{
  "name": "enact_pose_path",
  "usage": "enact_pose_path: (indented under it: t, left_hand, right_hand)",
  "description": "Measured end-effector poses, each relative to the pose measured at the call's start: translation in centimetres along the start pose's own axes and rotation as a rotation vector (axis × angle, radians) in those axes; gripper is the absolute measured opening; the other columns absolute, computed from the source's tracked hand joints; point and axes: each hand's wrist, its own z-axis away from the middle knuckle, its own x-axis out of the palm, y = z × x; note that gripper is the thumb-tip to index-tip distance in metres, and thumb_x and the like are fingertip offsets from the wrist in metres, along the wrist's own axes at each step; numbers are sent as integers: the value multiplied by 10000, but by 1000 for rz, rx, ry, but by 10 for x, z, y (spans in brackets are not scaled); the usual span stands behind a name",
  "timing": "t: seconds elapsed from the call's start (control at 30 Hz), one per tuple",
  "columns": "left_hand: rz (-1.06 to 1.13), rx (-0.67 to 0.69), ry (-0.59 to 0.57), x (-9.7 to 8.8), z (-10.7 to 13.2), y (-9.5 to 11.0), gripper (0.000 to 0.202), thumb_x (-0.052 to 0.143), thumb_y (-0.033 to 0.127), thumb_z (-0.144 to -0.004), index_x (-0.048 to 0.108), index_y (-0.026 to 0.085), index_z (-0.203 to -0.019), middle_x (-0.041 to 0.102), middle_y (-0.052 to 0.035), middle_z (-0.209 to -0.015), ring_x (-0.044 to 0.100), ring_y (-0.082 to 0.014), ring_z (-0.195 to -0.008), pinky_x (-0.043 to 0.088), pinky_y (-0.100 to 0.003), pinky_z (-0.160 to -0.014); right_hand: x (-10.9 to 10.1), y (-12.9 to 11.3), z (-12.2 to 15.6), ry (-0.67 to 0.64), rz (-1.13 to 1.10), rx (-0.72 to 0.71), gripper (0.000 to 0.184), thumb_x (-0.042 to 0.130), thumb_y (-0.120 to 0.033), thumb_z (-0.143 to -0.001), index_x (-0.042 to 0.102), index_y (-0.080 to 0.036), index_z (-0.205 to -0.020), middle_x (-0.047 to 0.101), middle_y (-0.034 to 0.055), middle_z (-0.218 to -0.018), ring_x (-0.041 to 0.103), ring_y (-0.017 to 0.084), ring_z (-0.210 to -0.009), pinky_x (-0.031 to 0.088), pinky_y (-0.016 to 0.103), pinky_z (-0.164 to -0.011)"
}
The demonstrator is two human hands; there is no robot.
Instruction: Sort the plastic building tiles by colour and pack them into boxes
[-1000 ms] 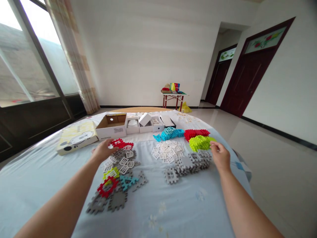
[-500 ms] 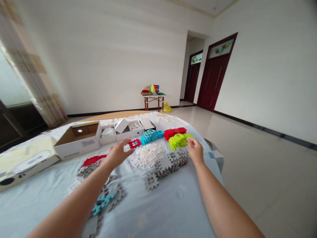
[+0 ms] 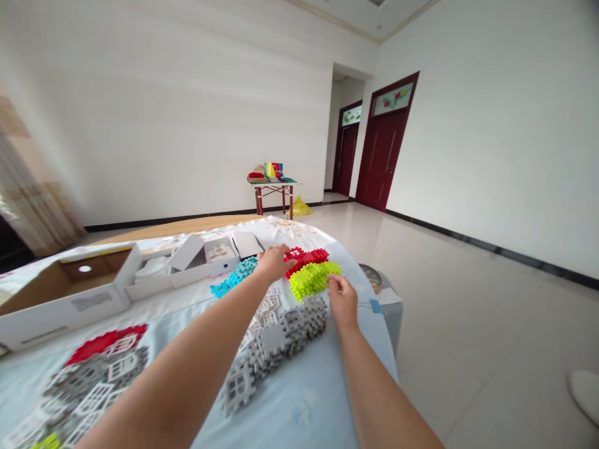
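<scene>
The left forearm hides part of the white window pieces. The bottom edge crops a lime piece, and print on the open box is too blurred to read

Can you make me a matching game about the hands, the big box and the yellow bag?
1. left hand
2. right hand
3. big box
4. yellow bag

A. on the floor
B. at the lime-green interlocking pieces
C. open, brown inside
D. at the red interlocking pieces

Pairs: 1-D, 2-B, 3-C, 4-A
</scene>
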Motion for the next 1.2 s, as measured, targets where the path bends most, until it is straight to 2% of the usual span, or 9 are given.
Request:
enact_pose_path:
  t: [0.23,0.33,0.43,0.53,0.63,0.77,0.93,1.07,1.2]
  left_hand:
    - [-18,-2,2,28,-43,22,462,526,478,-749,553,200,-1118,624,-118,-1088,471,-284,-1110,326,-433,-907]
    - [-3,5,22,34,-47,18,510,524,514,-743,549,195,-1140,588,-120,-1171,435,-287,-1158,308,-441,-938]
    - [13,5,69,24,-36,2,515,451,536,-782,535,206,-1168,535,-99,-1256,393,-273,-1204,284,-436,-971]
    - [10,-7,135,0,-10,-29,480,405,514,-813,548,210,-1155,553,-88,-1232,410,-265,-1190,290,-432,-972]
    - [-17,-71,194,-27,29,-74,438,402,489,-816,579,219,-1111,598,-84,-1165,461,-259,-1142,317,-416,-949]
    - [-51,-336,156,-57,93,-151,432,420,466,-804,586,210,-1110,611,-81,-1160,537,-242,-1053,380,-351,-878]
    - [-126,-705,82,-76,157,-231,465,434,474,-768,588,193,-1105,615,-101,-1148,535,-281,-1064,412,-382,-819]
    - [-157,-811,53,-75,180,-260,553,483,544,-695,614,160,-1071,618,-161,-1124,541,-346,-1032,405,-444,-792]
    - [-156,-923,-29,-68,192,-272,621,505,668,-587,665,143,-877,635,-191,-1054,554,-378,-973,410,-450,-750]
  right_hand:
    - [-3,-3,-2,4,-27,36,309,473,-372,-740,649,-171,-895,680,77,-934,624,207,-828,487,295,-693]
    - [-4,-5,-2,0,-9,34,302,471,-367,-743,648,-171,-890,681,79,-928,624,208,-831,487,300,-708]
    - [-5,-7,-2,-5,9,32,303,468,-367,-741,645,-170,-889,681,82,-932,624,210,-832,486,310,-722]
    - [-6,-7,0,-21,18,17,315,471,-372,-730,645,-166,-893,678,89,-941,622,218,-844,485,319,-725]
    - [-6,-4,1,-27,13,32,324,487,-377,-715,648,-158,-892,680,99,-932,631,220,-808,486,327,-708]
    - [-6,4,-1,-20,-27,68,345,517,-405,-703,646,-148,-893,680,112,-931,640,205,-737,489,313,-649]
    - [-7,10,-3,10,-81,118,374,561,-422,-679,642,-131,-900,676,135,-925,636,193,-701,480,268,-547]
    - [-8,8,0,17,-97,142,379,572,-412,-666,640,-128,-907,677,134,-910,633,188,-680,477,264,-532]
    - [-9,6,2,-10,-87,138,370,561,-407,-670,640,-131,-903,679,127,-902,633,188,-680,475,266,-532]
